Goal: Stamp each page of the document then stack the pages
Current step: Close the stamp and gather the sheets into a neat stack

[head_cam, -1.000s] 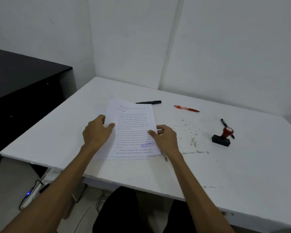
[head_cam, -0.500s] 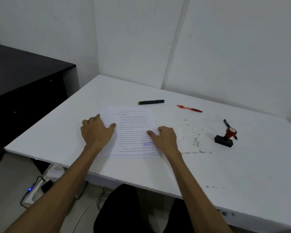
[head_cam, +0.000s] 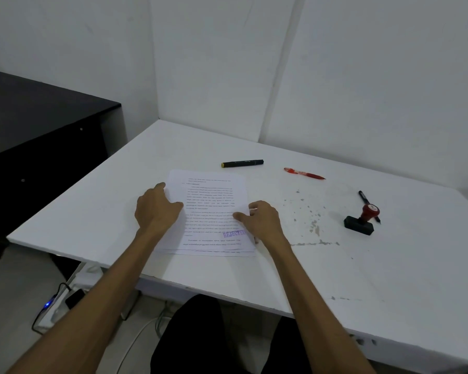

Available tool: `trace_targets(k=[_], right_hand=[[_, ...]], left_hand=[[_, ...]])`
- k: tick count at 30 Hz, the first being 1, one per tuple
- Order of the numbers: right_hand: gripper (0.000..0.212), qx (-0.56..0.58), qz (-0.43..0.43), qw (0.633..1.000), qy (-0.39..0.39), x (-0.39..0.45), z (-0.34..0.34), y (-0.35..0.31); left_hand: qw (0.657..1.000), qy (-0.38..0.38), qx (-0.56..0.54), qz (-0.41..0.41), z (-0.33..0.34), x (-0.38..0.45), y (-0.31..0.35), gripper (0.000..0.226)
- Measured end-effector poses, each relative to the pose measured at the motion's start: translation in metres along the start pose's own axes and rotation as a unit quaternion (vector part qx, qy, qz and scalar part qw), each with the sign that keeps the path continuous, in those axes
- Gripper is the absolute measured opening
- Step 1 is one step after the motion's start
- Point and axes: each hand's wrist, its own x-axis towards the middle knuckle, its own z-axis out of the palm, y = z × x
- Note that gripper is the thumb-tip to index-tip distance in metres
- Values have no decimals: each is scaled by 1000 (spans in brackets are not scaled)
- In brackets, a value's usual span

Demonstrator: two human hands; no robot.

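Observation:
A stack of printed pages (head_cam: 211, 201) lies flat on the white table (head_cam: 389, 265), its lower edges slightly fanned. The top page bears a purple "REJECTED" stamp mark (head_cam: 234, 234) at its lower right. My left hand (head_cam: 156, 209) holds the stack's left edge, thumb on top of the paper and fingers bent at the edge. My right hand (head_cam: 262, 221) pinches the right edge, thumb lying on the text. The stamp (head_cam: 361, 221), with a black base and a red handle, stands alone at the right, well apart from both hands.
A black marker with a yellow end (head_cam: 242, 163) and a red pen (head_cam: 304, 173) lie beyond the pages. A black pen (head_cam: 368, 203) lies behind the stamp. A dark cabinet (head_cam: 38, 136) stands to the left. Walls close off the table's far side.
The pages were held slightly raised a second ago and now lie flat on the table. Both hands have stayed at the stack's sides, and the left fingers have curled in to the edge.

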Motion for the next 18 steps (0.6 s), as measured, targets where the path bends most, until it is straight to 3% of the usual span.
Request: trace_targets(k=[3, 7, 15, 18], right_hand=[[29, 37, 31, 999, -23, 6, -1, 0], [27, 39, 44, 997, -43, 12, -5, -4], [40, 9, 49, 997, -63, 22, 1, -13], [57, 36, 54, 996, -59, 20, 0, -14]], left_hand=[[1000, 5, 0, 7, 1, 0, -1, 73], [1000, 2, -10, 11, 0, 0, -3, 74], [1000, 11, -2, 15, 2, 0, -5, 70], [1000, 10, -8, 14, 2, 1, -6, 72]])
